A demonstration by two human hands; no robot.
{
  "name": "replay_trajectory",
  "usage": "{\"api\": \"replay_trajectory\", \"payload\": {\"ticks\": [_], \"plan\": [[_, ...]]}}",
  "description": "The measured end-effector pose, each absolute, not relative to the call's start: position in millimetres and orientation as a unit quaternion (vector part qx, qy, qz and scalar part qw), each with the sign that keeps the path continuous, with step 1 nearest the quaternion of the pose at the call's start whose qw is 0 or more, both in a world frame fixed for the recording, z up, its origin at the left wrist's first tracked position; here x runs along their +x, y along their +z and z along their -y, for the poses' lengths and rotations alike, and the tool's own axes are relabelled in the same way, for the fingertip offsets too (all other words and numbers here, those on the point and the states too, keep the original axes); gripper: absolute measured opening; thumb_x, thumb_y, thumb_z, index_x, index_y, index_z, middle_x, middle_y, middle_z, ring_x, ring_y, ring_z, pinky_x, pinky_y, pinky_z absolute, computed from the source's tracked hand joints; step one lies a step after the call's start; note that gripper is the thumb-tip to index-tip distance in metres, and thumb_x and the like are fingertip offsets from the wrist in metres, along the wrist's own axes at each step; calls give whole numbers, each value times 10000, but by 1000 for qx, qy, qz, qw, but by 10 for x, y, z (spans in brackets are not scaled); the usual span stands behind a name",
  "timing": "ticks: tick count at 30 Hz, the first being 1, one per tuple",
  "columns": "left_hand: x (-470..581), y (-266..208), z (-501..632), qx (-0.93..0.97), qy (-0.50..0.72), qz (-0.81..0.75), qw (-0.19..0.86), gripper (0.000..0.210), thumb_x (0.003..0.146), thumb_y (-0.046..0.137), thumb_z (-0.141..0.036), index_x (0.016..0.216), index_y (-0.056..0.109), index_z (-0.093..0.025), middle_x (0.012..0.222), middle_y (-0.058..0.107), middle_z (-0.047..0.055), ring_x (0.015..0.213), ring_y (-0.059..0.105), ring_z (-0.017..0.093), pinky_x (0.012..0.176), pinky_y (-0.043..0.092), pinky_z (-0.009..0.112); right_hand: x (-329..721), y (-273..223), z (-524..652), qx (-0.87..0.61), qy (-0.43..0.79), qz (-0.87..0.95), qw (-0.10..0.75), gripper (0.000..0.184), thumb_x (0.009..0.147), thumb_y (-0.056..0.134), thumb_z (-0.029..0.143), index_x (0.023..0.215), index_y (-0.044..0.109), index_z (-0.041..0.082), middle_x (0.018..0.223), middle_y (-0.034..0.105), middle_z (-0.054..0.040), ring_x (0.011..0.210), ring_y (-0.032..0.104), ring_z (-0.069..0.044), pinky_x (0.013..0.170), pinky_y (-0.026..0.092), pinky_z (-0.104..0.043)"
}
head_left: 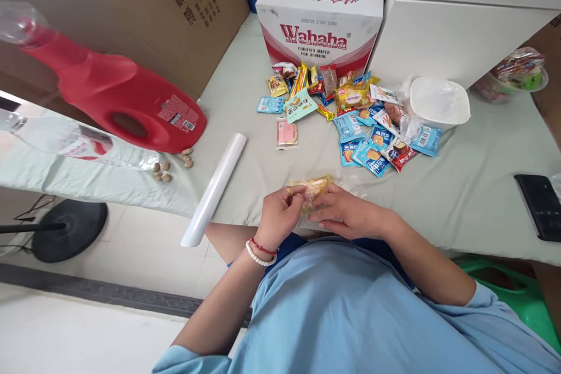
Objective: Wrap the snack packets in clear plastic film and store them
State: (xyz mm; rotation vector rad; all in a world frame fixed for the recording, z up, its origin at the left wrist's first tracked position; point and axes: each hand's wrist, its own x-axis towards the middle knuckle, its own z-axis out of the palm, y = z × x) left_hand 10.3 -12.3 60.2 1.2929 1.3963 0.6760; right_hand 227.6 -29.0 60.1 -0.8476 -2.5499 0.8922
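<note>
At the table's front edge lies a yellow-wrapped snack (pixel 319 183) with clear plastic film (pixel 353 181) around it and spreading out to its right. My left hand (pixel 280 213), with a red and a white bracelet at the wrist, has thumb and fingers pinched together at the near left side of the film. My right hand (pixel 350 211) bends its fingers over the right side of the bundle and grips the film there. The palms hide part of the snack.
Several snack packets (pixel 300 105) lie before a Wahaha carton (pixel 322 29), near a white bowl (pixel 438 102). To the left are a white roll (pixel 214 190), a red jug (pixel 131 99), a clear bottle (pixel 83 143) and nuts (pixel 165 167). A phone (pixel 539 204) lies right.
</note>
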Motion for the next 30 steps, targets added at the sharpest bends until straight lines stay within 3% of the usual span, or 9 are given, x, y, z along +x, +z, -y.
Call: {"api": "replay_trajectory", "payload": {"ticks": [6,10,14,17,20,23,25,28,30], "plan": [[75,453,17,589,261,-594,482,310,828,675,-434,971,821,-202,874,789,49,679,618,172,661,470,303,2314,590,274,-284,352,871,190,267,990,568,167,1124,794,215,1381,699,-74,1212,537,-252,1095,426,-447],[134,338,5,592,286,-618,431,294,790,753,-430,986,744,-211,727,595,-31,653,513,134,664,434,274,2331,484,261,-279,376,856,220,244,965,582,154,1056,799,218,1321,733,-73,1171,557,-245,1066,451,-446],[146,247,-21,578,305,-664,363,645,646,873,-419,1194,610,-204,980,574,-4,846,556,154,806,484,297,2388,370,309,-251,413,823,298,209,1000,604,264,1069,796,221,1257,763,-84,1139,604,-240,1033,476,-433],[122,224,-65,613,208,-659,382,476,693,824,-545,947,641,-187,1016,596,46,911,574,201,832,485,342,2497,333,330,-304,457,743,382,286,1057,554,387,1120,781,227,1140,788,-79,1068,682,-218,978,510,-382],[123,241,-90,651,145,-644,375,410,753,757,-577,762,577,-209,907,588,38,878,558,217,788,459,347,2680,301,258,-513,368,639,439,334,1043,556,467,1165,760,232,1108,765,-82,1023,684,-239,924,517,-376],[162,281,-79,660,135,-644,362,364,764,739,-533,778,548,-223,856,578,22,834,535,211,743,428,332,2855,217,149,-658,259,619,342,540,892,738,500,1348,686,216,1210,726,-123,1153,613,-322,1018,462,-458],[193,310,-54,661,135,-643,364,341,772,721,-511,798,529,-231,829,574,10,798,521,201,714,408,320,2920,140,114,-678,267,640,244,624,806,811,497,1340,692,196,1148,729,-130,1127,599,-343,1018,444,-475],[224,344,-12,660,141,-638,370,329,787,690,-501,801,485,-245,766,550,-21,729,492,179,669,375,304,2953,56,136,-653,302,670,186,314,878,731,458,1048,774,198,922,701,-86,962,601,-283,927,455,-417],[228,352,6,656,148,-632,384,316,797,672,-497,813,477,-249,738,542,-37,693,480,168,647,361,298,2967,59,171,-633,306,676,219,276,963,616,431,917,756,198,866,661,-75,902,597,-248,887,465,-392]]}}
